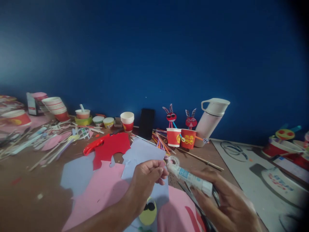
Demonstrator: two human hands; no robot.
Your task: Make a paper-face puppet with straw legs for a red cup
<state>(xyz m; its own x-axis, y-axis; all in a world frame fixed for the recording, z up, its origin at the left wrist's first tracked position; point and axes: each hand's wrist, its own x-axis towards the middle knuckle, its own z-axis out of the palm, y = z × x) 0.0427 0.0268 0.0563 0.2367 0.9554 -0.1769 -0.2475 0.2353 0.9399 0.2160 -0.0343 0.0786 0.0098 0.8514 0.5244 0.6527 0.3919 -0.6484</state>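
Observation:
In my right hand (222, 199) lies a white glue stick (189, 178) with a blue label, held sideways and pointing left. My left hand (151, 175) is closed in a pinch close to the glue stick's left end; whatever sits between its fingertips is too small or hidden to name. Below it, a yellow-green paper disc (148, 215) with black eye shapes rests on light blue paper (142, 151). Pink paper (103, 190) spreads under my left forearm. Dark scissors (205, 219) lie partly hidden below my right hand.
Red-handled scissors (94, 145) lie beside red paper (113, 145). Two red cups (188, 138) with paper insect figures stand before a white flask (211, 120). A tape roll (173, 160), a phone (146, 123), stacked cups (127, 120) and paper scraps (54, 141) are around.

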